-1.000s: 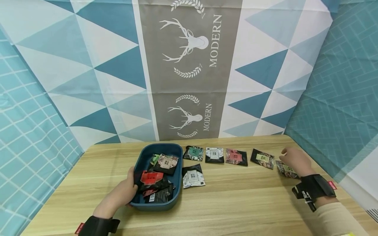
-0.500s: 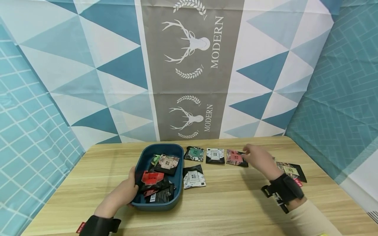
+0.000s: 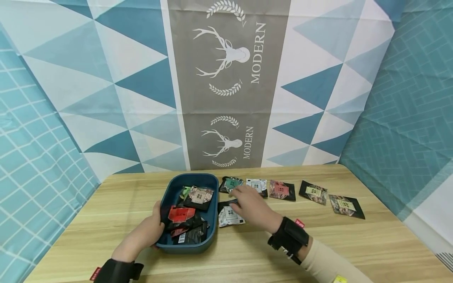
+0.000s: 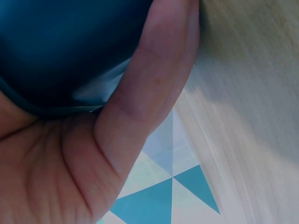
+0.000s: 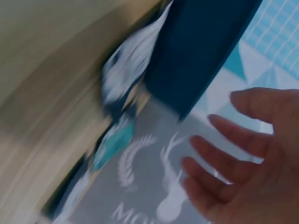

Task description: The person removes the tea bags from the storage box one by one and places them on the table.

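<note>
My left hand (image 3: 146, 230) grips the left side of a dark blue plastic bin (image 3: 192, 248). In the left wrist view, the bin (image 4: 60, 56) lies against that hand. Inside are several small black sachets, among them a red-labelled sachet (image 3: 181, 215) and a beige-labelled sachet (image 3: 199, 196). My right hand (image 3: 254, 208) hovers just right of the bin, over a white-patterned sachet (image 3: 230, 217), part of which it hides. Its fingers, loosely bent and apart in the right wrist view, hold nothing.
Along the back of the wooden table (image 3: 283, 251) lie a green sachet (image 3: 231, 183), a white sachet (image 3: 255, 184), a pink sachet (image 3: 282, 190) and two yellow-labelled sachets, one nearer (image 3: 313, 192) and one at the far right (image 3: 345, 205). A patterned cloth (image 3: 141, 98) hangs behind.
My right hand has left the rightmost yellow-labelled sachet and swept left across the row to beside the bin. That sachet now lies uncovered. The left hand and bin stay put.
</note>
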A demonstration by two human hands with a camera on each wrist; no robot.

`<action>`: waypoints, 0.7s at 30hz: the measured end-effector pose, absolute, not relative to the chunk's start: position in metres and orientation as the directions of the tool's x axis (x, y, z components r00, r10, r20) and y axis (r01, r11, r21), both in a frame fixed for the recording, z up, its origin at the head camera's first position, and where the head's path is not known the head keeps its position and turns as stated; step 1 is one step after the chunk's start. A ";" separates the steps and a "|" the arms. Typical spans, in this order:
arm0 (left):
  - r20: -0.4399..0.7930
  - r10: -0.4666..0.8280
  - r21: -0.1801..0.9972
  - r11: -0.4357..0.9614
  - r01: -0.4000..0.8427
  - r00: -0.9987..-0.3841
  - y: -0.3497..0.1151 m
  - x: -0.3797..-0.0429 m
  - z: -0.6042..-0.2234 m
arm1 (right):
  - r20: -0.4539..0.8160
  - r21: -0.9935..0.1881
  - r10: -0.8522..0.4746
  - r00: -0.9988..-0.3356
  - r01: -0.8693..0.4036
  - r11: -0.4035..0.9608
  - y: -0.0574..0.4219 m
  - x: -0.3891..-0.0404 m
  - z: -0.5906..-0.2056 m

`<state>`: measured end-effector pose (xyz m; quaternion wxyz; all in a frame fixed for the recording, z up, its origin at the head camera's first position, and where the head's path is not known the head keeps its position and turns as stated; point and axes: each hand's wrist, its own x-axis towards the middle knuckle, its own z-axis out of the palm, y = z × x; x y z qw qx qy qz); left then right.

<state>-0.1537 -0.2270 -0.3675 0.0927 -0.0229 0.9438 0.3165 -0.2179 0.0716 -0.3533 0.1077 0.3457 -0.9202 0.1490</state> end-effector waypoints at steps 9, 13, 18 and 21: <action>-0.195 0.021 0.585 0.805 -0.099 -0.981 -0.228 -0.155 -0.368 | 0.263 -0.086 -0.791 -0.553 -0.830 0.551 0.015 -0.204 -0.355; -0.193 0.028 0.590 0.802 -0.093 -0.981 -0.227 -0.156 -0.368 | 0.165 -0.099 -0.835 -0.525 -0.851 0.515 0.001 -0.202 -0.358; -0.195 0.029 0.587 0.804 -0.093 -0.980 -0.228 -0.155 -0.366 | 0.083 -0.102 -0.852 -0.517 -0.855 0.508 -0.010 -0.203 -0.357; -0.203 0.030 0.586 0.804 -0.097 -0.979 -0.229 -0.155 -0.366 | 0.038 -0.075 -0.851 -0.524 -0.851 0.520 -0.016 -0.207 -0.359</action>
